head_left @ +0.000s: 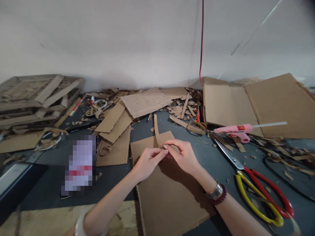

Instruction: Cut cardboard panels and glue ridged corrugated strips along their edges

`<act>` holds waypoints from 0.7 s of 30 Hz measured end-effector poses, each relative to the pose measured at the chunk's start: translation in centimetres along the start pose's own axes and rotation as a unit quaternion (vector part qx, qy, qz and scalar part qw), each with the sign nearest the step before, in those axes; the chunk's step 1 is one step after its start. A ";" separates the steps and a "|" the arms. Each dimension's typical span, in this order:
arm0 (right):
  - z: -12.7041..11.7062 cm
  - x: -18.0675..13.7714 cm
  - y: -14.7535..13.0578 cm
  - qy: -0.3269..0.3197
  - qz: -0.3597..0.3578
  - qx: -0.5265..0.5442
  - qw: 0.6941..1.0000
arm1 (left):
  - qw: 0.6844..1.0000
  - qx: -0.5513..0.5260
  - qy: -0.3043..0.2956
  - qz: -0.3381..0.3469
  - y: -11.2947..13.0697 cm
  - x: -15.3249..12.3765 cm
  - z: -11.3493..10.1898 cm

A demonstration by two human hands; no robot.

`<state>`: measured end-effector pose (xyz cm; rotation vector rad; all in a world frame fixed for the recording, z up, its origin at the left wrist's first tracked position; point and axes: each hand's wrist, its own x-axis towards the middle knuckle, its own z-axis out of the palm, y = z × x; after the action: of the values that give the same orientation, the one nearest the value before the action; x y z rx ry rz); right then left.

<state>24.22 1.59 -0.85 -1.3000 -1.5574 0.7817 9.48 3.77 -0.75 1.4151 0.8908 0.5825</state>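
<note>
My left hand (pixel 149 161) and my right hand (pixel 183 154) meet above a large brown cardboard sheet (pixel 169 200). Thumbs and fingers of both are pinched together on one end of a narrow cardboard strip (pixel 156 129). The strip's other end points away from me, past the sheet's far edge. What lies right between the fingertips is small and partly covered by them; it looks like the strip's curled end. Scissors (pixel 237 164) with one red and one yellow handle rest to the right of my right forearm.
A pink glue gun (pixel 233 128) lies at the right before an opened cardboard box (pixel 226 101). Cardboard pieces (pixel 115 118), a ribbed sheet (pixel 147 101) and scraps cover the back. Stacked cardboard frames (pixel 36 95) stand at left, near a blurred-out purple item (pixel 81 160).
</note>
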 end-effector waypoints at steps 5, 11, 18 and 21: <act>0.1 0.0 -0.3 0.010 0.014 0.000 1.000 | 1.000 0.026 -0.004 0.007 -0.1 0.1 -0.1; 0.3 -0.1 -0.3 0.026 0.049 0.018 0.998 | 0.994 0.104 -0.015 0.020 0.2 -0.3 0.0; 0.4 -0.1 0.1 0.050 0.068 0.029 0.996 | 0.990 0.135 -0.040 0.034 0.5 -0.6 0.1; 0.5 -0.1 0.4 0.062 0.081 0.070 0.992 | 0.988 0.139 -0.056 0.050 0.7 -0.7 0.1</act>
<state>23.90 1.60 -1.48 -1.3580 -1.2872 0.8778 9.34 3.22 0.04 1.7348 0.8387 0.4607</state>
